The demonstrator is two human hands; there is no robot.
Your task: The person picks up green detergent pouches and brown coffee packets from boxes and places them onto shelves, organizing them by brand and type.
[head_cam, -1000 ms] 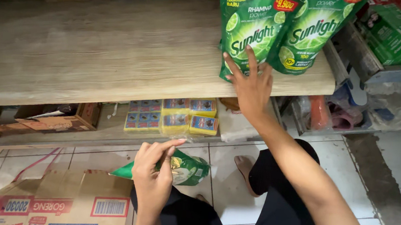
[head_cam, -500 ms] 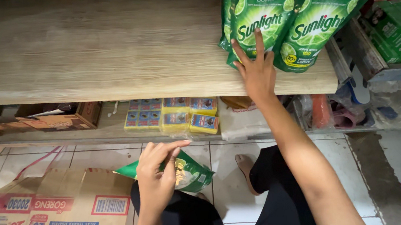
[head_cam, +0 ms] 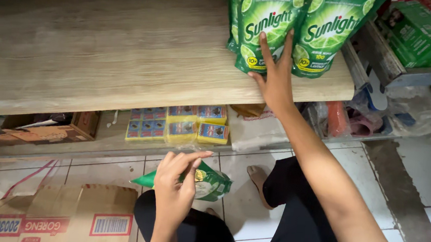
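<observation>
Two green refill pouches [head_cam: 302, 31] already up on the pale wooden shelf [head_cam: 104, 52], side by side at the 1 o'clock corner of the view, leaning upright and touching each other; right hand [head_cam: 275, 77] spread flat against the left of the pair, fingers apart, palm pressing rather than gripping, nothing clamped in it. Third green pouch [head_cam: 206, 183] not yet shelved; down near 6 o'clock, above the lap, lying roughly level, pinched at its top end by the left hand [head_cam: 175, 189] with fingers curled closed on it. Open cardboard carton [head_cam: 52, 215] at 8 o'clock on the tiled floor [head_cam: 409, 175], flaps spread; contents hidden. Judged from this: stocking barely begun; a short row started at the right end, the one pouch in hand waiting its turn, and by far the greater part of the shelf bare toward 10 and 11 o'clock. Lower shelf at 7 o'clock carrying small yellow and blue packs [head_cam: 180, 123]; green boxes [head_cam: 419, 34] on the neighbouring rack at 2 o'clock.
</observation>
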